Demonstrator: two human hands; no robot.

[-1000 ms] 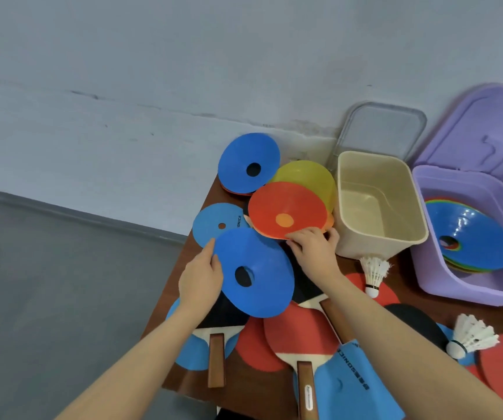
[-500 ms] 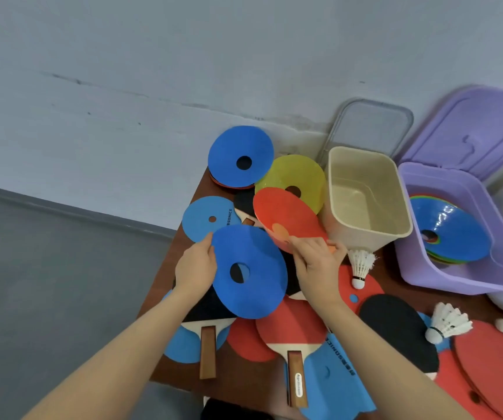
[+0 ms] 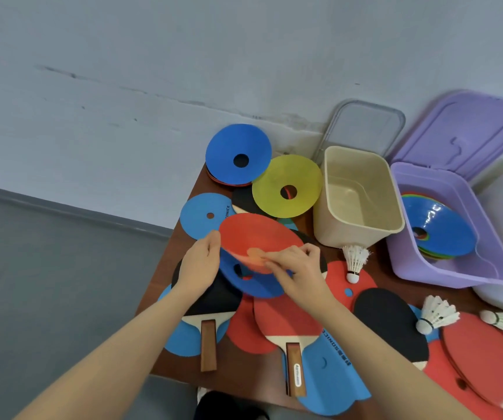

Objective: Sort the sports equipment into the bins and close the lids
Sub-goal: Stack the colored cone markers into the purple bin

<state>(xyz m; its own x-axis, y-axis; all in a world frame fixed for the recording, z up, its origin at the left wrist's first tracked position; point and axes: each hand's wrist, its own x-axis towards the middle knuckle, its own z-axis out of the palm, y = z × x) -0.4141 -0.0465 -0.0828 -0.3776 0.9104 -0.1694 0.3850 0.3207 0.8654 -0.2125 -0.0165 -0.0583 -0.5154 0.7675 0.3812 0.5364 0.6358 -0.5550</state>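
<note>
Hands meet over a blue disc cone (image 3: 253, 283) above the wooden table (image 3: 244, 371): the right hand (image 3: 301, 271) pinches the near rim of a red disc cone (image 3: 259, 234) lying tilted on top of it, fingers curled on the edge, while the left hand (image 3: 200, 265) grips the left edges of the two cones. Beyond them, a yellow disc cone (image 3: 286, 186) lies beside the empty beige bin (image 3: 359, 234), and the purple bin (image 3: 456, 268), lid up, holds stacked cones; paddles and shuttlecocks lie nearer.

blue paddle cover (image 3: 206, 215): "…onice" | lower blue cover (image 3: 332, 371): partly legible brand print | handle label (image 3: 297, 374): unreadable
</note>
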